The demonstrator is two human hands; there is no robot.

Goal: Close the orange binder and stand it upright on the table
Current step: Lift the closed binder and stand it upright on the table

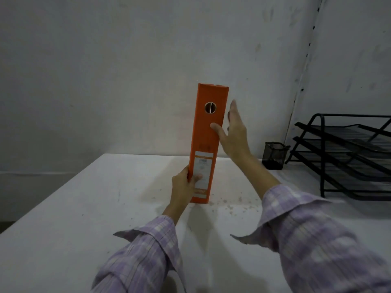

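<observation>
A grey, scuffed plaster wall (127, 60) fills the top of the view from nine o'clock round to three. Below it spreads a white flat-topped table (84, 218), its surface flecked with small crumbs and marks around five o'clock of centre. Two sleeves of pale lilac checked cloth (306, 240) come in from the bottom edge, cuffs unbuttoned and flaring.

At three o'clock stands a black wire-mesh letter tray with three tiers (347, 157), and just to its left, near the wall, a small black mesh pen cup (274, 155).

The tall orange cardboard lever-arch binder (206, 144) stands at centre, closed, on its bottom edge on the table, spine facing the camera and leaning slightly to the right at the top. The spine has a round finger hole in its upper part and a white label in its lower part.

The left hand (184, 187) grips the binder low down at seven o'clock, fingers wrapped round the left edge and thumb pressed across the label. The right hand (233, 136) is at the binder's right side, at two o'clock, fingers straight and loosely together, thumb tip touching the spine's right edge; whether the fingers touch the cover cannot be told.
</observation>
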